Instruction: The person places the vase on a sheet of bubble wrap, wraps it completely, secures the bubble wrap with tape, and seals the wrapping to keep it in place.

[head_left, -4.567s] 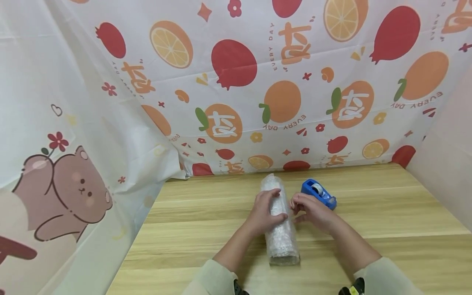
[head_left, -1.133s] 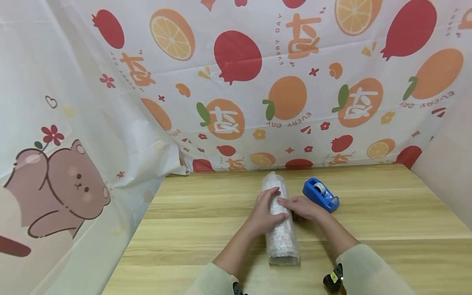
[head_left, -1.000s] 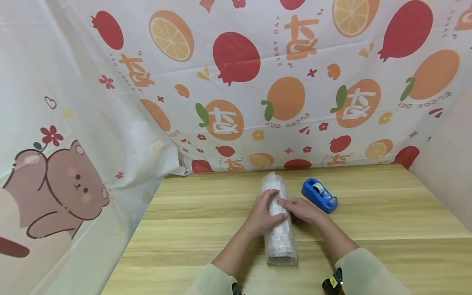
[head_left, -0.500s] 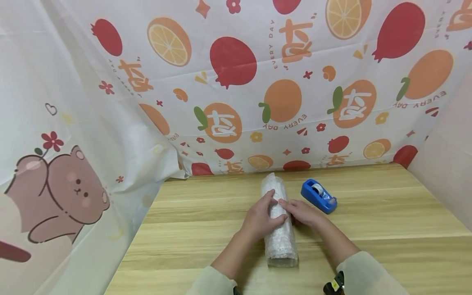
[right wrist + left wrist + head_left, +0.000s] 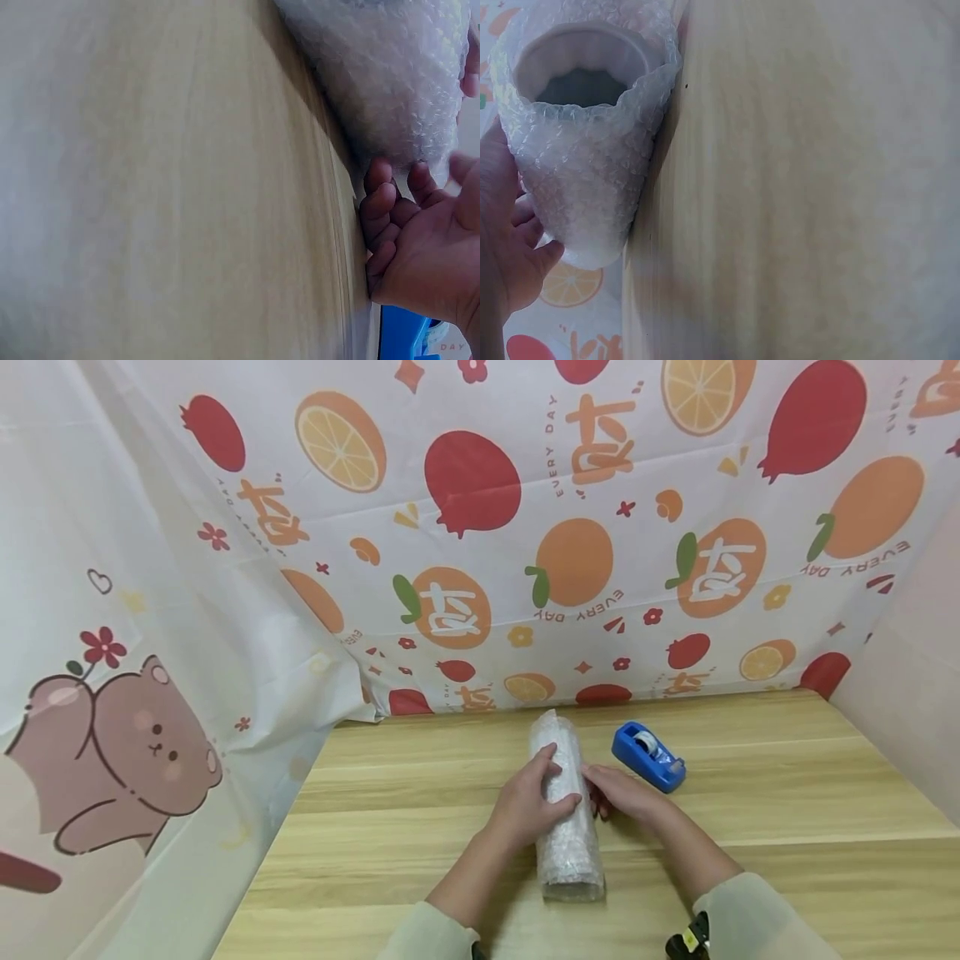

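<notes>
A roll of clear bubble wrap (image 5: 572,852) lies lengthwise on the table. The left wrist view shows a pale vessel with a fluted inside (image 5: 592,60), perhaps a vase, within the bubble wrap. My left hand (image 5: 521,802) holds the roll from the left, thumb and fingers spread over its top; the left wrist view shows that hand partly, at the edge. On the roll's right side is my right hand (image 5: 626,793), its thumb side at the wrap. In the right wrist view its fingers (image 5: 381,199) bend loosely, tips at the bubble wrap's lower end.
A blue tape dispenser (image 5: 648,757) with a roll of clear tape stands just beyond the right hand. The wooden table (image 5: 375,827) ends at a fruit-printed cloth (image 5: 480,568) behind. A bear-printed cloth (image 5: 150,752) hangs at the left.
Over the last second, my right thumb has slid off the roll's top to its right side. Earlier it lay farther over the wrap. The left hand keeps its hold; the dispenser has stayed put.
</notes>
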The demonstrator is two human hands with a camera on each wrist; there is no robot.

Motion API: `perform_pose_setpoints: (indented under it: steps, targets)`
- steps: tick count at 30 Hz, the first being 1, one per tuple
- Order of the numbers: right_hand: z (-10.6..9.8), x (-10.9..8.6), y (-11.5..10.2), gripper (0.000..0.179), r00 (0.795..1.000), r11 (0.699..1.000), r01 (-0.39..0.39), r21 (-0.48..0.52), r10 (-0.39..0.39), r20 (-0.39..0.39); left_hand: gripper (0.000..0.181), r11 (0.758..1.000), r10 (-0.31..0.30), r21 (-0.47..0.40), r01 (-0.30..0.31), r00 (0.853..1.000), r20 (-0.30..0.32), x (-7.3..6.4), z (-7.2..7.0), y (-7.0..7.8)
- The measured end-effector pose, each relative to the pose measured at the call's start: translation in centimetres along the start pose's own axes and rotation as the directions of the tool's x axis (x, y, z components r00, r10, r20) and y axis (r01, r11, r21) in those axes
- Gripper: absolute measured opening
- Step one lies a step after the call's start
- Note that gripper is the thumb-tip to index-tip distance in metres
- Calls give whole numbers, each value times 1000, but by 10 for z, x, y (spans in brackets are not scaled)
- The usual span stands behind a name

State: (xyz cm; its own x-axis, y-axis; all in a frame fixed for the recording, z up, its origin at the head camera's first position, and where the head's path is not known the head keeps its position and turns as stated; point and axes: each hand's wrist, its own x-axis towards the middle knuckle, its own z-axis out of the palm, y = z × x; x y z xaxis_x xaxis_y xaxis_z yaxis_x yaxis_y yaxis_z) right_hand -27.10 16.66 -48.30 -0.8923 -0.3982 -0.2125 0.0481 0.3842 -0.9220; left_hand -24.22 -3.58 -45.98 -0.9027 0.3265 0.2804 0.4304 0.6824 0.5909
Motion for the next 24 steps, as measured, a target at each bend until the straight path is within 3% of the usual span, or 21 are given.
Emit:
perform_pose_setpoints:
  steps: [7,14,19,24]
  targets:
    - [3,-2,-1,47,997,998,-61,33,62,-38,74,1000,7,-16,-7,1000,10,2,2,-2]
    - [3,-1,1,39,1000,998,-7,66,8,-24,64,999,17,-45,-16,1000,4,0,-1,-9]
    - [2,-3,1,41,998,1000,-1,-21,-1,-66,35,998,58,-39,-58,998,-17,-1,-3,-16]
    - [-6,-7,-1,30,981,984,66,-167,-95,-170,34,995,73,-60,-74,997,-18,1,-6,-19]
